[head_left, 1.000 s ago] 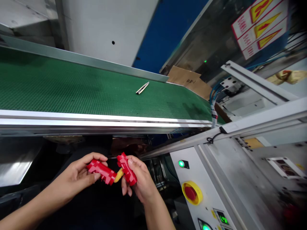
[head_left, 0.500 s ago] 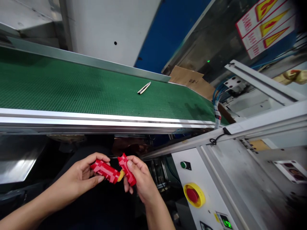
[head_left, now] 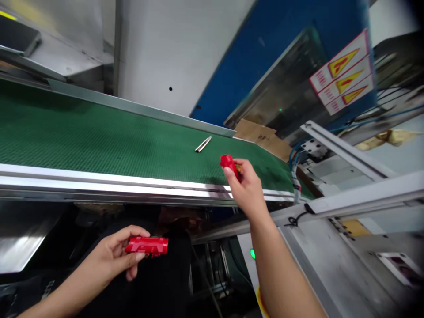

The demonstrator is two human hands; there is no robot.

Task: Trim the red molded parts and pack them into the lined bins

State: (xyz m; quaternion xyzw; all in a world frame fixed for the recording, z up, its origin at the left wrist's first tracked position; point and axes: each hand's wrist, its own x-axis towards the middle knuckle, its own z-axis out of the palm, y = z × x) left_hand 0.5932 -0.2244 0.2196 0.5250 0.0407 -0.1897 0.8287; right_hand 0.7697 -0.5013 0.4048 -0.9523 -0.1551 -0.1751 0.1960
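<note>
We look down past our two bare hands at a green conveyor belt (head_left: 99, 137) running from left to right, with a bright metal rail (head_left: 99, 176) along its near edge. Near and left, below the rail, our left hand (head_left: 114, 254) grips a red tube (head_left: 149, 245) between thumb and fingers, lying roughly level, its free end pointing right. Further right, our right hand (head_left: 247, 187) is closed around a second red piece (head_left: 228, 161), raised in front of the belt's near side; a bit of yellow (head_left: 239, 168) shows by the fingers, though we cannot tell what it is. The two red pieces are well apart.

Far of the right hand and a little left, a slim cutter (head_left: 203, 144) lies on the belt, touched by neither hand. Beyond, at the far right, are brown cardboard (head_left: 255, 132) and a warning label (head_left: 344, 73).

The step in hand seems to be handling each piece separately. The next move, we judge, calls for a firm hold on both and care around the cutter.
</note>
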